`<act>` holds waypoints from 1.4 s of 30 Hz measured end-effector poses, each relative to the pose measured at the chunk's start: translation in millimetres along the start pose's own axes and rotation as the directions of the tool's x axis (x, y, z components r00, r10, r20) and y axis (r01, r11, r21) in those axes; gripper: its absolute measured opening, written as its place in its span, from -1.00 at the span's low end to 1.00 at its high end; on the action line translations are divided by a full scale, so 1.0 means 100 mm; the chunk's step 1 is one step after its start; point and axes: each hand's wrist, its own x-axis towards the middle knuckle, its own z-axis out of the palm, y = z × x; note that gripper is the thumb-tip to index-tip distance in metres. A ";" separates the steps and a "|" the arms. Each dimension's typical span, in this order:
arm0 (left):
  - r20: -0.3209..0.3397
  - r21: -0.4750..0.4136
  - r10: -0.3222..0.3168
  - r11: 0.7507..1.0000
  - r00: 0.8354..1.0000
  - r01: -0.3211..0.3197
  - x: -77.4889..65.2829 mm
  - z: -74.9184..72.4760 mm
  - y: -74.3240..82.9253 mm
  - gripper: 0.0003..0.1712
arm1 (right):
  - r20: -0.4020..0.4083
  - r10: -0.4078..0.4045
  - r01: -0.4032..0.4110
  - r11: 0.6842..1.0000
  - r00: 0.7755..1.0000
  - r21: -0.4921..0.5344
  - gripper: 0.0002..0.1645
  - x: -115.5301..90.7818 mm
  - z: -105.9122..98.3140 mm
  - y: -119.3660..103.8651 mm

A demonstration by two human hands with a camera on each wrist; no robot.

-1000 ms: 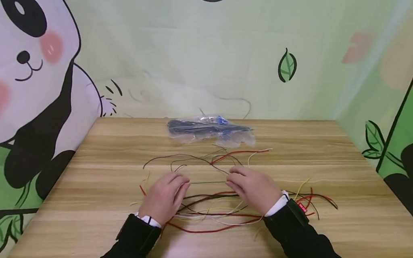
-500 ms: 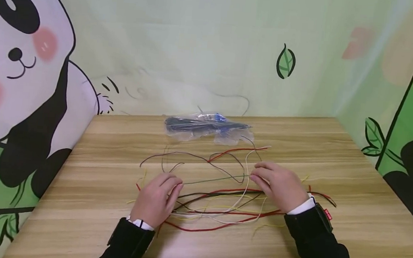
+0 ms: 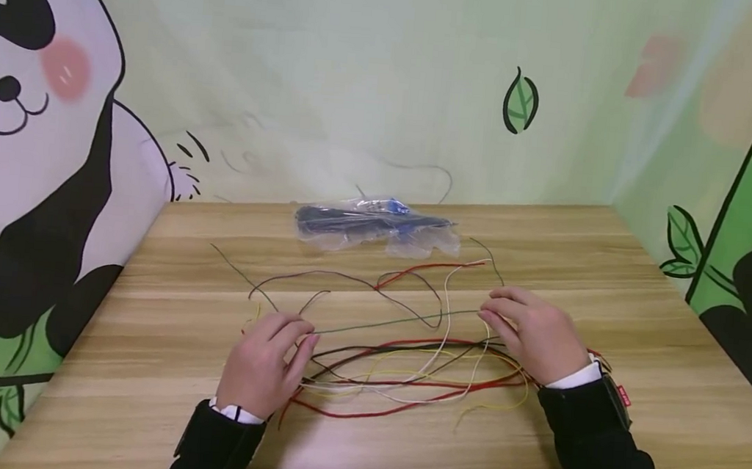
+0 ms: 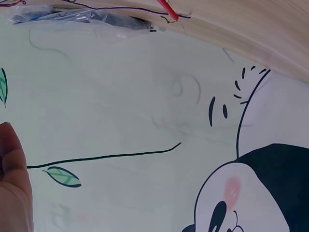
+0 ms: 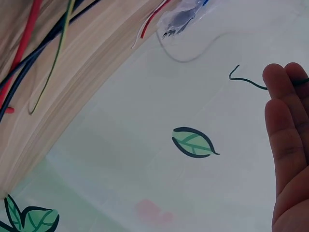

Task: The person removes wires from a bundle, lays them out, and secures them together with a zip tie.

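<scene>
A thin green wire [image 3: 396, 321] runs nearly straight between the two hands over the table. My left hand [image 3: 265, 366] pinches it between thumb and fingers, and its loose tail [image 4: 106, 156] sticks out past that hand in the left wrist view. At the other side my right hand [image 3: 536, 337] pinches the wire, whose short bent end [image 5: 247, 81] shows beyond the fingertips in the right wrist view. Just below lies a loose bundle of red, black, yellow and white wires, including a red wire [image 3: 362, 416]; the right hand hides part of it.
Behind the hands lie a purple wire [image 3: 320, 272], a short red wire [image 3: 426, 266] and a white wire [image 3: 448, 292]. A clear plastic bag [image 3: 376, 227] with dark contents rests near the back edge. A printed cloth wall [image 3: 294, 95] stands behind the wooden table [image 3: 105, 390].
My right hand has moved right and the left slightly left, so a longer stretch of green wire shows between them. The white wire behind has shifted.
</scene>
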 end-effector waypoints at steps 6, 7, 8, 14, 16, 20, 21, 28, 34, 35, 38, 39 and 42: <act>0.007 0.006 0.003 1.000 1.000 -0.003 -0.03 0.03 -0.06 -0.59 | 0.038 0.051 -0.051 0.999 0.998 -0.006 -0.72 -0.05 0.00 0.09; 0.010 0.006 -0.004 1.000 1.000 0.004 -0.04 0.04 -0.07 -0.61 | 0.047 0.067 -0.067 0.998 0.997 -0.007 -0.77 -0.06 0.00 0.11; 0.013 0.007 -0.011 1.000 1.000 0.011 -0.05 0.04 -0.08 -0.63 | 0.052 0.080 -0.080 0.997 0.995 -0.009 -0.78 -0.08 -0.01 0.12; 0.032 0.039 -0.037 0.999 0.999 0.036 -0.13 0.00 -0.14 -0.85 | 0.063 0.113 -0.112 0.993 0.992 -0.025 -0.76 -0.18 -0.10 0.24; 0.041 0.052 -0.055 0.997 0.998 0.053 -0.15 -0.03 -0.17 -0.88 | 0.068 0.126 -0.124 0.992 0.990 -0.034 -0.76 -0.20 -0.14 0.28; 0.078 0.094 -0.119 0.989 0.990 0.111 -0.20 -0.11 -0.21 -0.85 | 0.089 0.170 -0.166 0.985 0.981 -0.052 -0.78 -0.23 -0.21 0.34; 0.085 0.100 -0.129 0.988 0.988 0.120 -0.21 -0.14 -0.23 -0.84 | 0.097 0.182 -0.178 0.983 0.978 -0.053 -0.78 -0.24 -0.23 0.36; 0.092 0.108 -0.111 0.989 0.990 0.101 -0.24 -0.25 -0.29 -0.82 | 0.156 0.219 -0.211 0.975 0.963 -0.067 -0.81 -0.33 -0.35 0.48; 0.231 0.140 -0.151 0.983 0.961 0.121 -0.24 -0.26 -0.29 -0.83 | 0.222 0.222 -0.210 0.975 0.950 -0.077 -0.93 -0.40 -0.42 0.53; 0.261 0.144 -0.165 0.981 0.951 0.131 -0.24 -0.26 -0.29 -0.83 | 0.234 0.225 -0.213 0.974 0.946 -0.074 -0.94 -0.40 -0.43 0.53; 0.339 0.164 -0.221 0.971 0.914 0.173 -0.24 -0.26 -0.30 -0.85 | 0.271 0.229 -0.221 0.973 0.935 -0.060 -0.94 -0.41 -0.41 0.53; 0.358 0.172 -0.238 0.967 0.903 0.187 -0.24 -0.26 -0.30 -0.85 | 0.284 0.234 -0.228 0.972 0.930 -0.053 -0.94 -0.41 -0.41 0.53; 0.404 0.195 -0.286 0.955 0.869 0.223 -0.25 -0.25 -0.31 -0.87 | 0.324 0.243 -0.242 0.969 0.914 -0.043 -0.92 -0.40 -0.37 0.54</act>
